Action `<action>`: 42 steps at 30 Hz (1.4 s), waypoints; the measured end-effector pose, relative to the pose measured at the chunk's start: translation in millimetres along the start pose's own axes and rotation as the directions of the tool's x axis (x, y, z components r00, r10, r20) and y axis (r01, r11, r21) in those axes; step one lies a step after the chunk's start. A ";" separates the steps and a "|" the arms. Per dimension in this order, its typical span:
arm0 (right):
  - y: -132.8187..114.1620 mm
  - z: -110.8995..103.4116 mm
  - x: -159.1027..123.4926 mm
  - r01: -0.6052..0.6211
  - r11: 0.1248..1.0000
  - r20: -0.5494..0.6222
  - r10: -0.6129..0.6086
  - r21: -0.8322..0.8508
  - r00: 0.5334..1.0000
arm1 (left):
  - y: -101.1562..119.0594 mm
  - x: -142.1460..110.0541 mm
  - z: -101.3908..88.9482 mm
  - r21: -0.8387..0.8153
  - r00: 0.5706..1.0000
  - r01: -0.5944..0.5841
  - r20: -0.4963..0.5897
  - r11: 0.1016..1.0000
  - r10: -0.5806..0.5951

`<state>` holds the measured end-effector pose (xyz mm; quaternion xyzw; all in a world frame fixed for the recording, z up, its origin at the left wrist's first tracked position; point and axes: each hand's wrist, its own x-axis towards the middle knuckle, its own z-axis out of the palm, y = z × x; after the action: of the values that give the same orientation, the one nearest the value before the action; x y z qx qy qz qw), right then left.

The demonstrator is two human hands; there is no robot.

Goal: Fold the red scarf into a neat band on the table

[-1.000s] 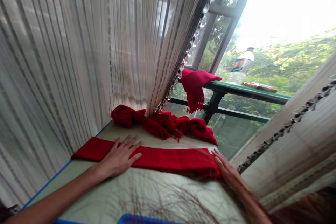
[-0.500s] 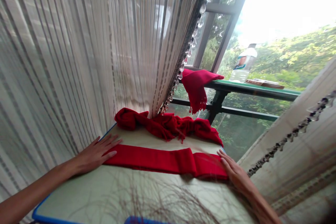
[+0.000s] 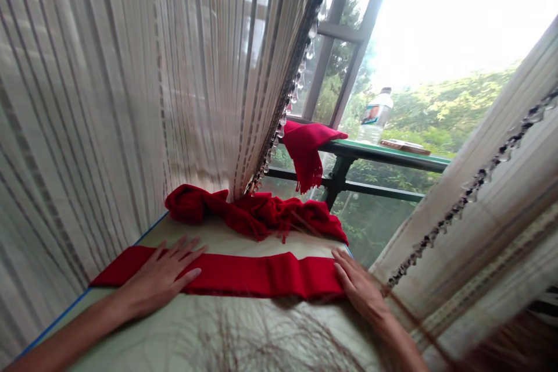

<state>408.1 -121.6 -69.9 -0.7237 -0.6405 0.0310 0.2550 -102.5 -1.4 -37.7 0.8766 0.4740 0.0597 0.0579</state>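
A folded red scarf [image 3: 244, 274] lies in a long flat strip across the pale green table [image 3: 209, 325]. My left hand [image 3: 163, 273] rests flat on its left part, fingers spread, with the strip's left end showing beyond the wrist. At the strip's right end lies my right hand [image 3: 360, 285], fingers stretched out over the fabric and the table edge. A raised fold crosses the strip nearer my right hand. Behind it, a crumpled red scarf [image 3: 257, 215] with fringes lies along the table's far edge.
Sheer striped curtains with beaded trim hang at the left [image 3: 117, 99] and right [image 3: 471, 226]. Another red fringed cloth [image 3: 307, 151] drapes over the green railing [image 3: 392, 156], which also bears a plastic bottle [image 3: 375, 116] and a flat item [image 3: 405, 146]. Loose hair strands cross the lower view.
The view has turned right, so things appear further left. My left hand now lies farther in over the scarf, whose left end shows past it. My right hand stays at the right end.
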 end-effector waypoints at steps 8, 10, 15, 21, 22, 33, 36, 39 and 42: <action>4.8 1.3 -2.8 0.000 0.999 0.021 0.001 -0.052 1.000 | -58.1 -16.7 -3.7 0.061 0.997 0.058 -0.059 0.997 -0.054; 4.7 2.9 -2.5 0.002 0.999 0.021 -0.001 -0.053 1.000 | -58.7 -17.4 -4.3 0.062 0.995 0.043 -0.090 0.997 -0.038; 1.1 -0.3 -5.1 -0.004 0.999 -0.025 0.003 -0.047 1.000 | -43.5 -13.6 -10.3 0.075 0.998 0.063 -0.028 0.995 -0.061; -7.5 -6.9 -10.0 0.018 0.998 -0.152 -0.027 -0.058 0.988 | 29.5 0.4 -9.7 -0.022 0.999 -0.051 -0.011 0.998 0.051; -8.4 -6.3 -10.8 0.021 0.998 -0.146 -0.030 -0.058 0.989 | 40.2 2.2 -7.8 -0.033 0.997 -0.074 0.004 0.997 0.074; -5.6 -3.7 -12.0 -0.005 0.999 -0.151 0.011 0.045 0.988 | 133.5 61.0 -19.8 -0.131 0.970 -0.243 -0.004 0.961 0.245; -3.3 -4.7 -13.3 -0.032 0.992 -0.170 0.053 0.123 0.984 | 157.2 71.2 -7.6 -0.150 0.948 -0.298 0.068 0.943 0.311; -1.2 -6.4 -12.9 -0.047 0.968 -0.180 0.093 0.245 0.979 | 164.4 76.3 3.2 -0.140 0.939 -0.301 0.130 0.943 0.319; 3.1 -10.8 -11.3 -0.063 0.910 -0.212 0.162 0.410 0.964 | 177.4 86.7 2.6 -0.158 0.946 -0.316 0.025 0.936 0.324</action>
<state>413.0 -136.0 -65.0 -0.6906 -0.5417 0.0878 0.4710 91.2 -25.4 -7.9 0.9362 0.3176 0.0821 0.1260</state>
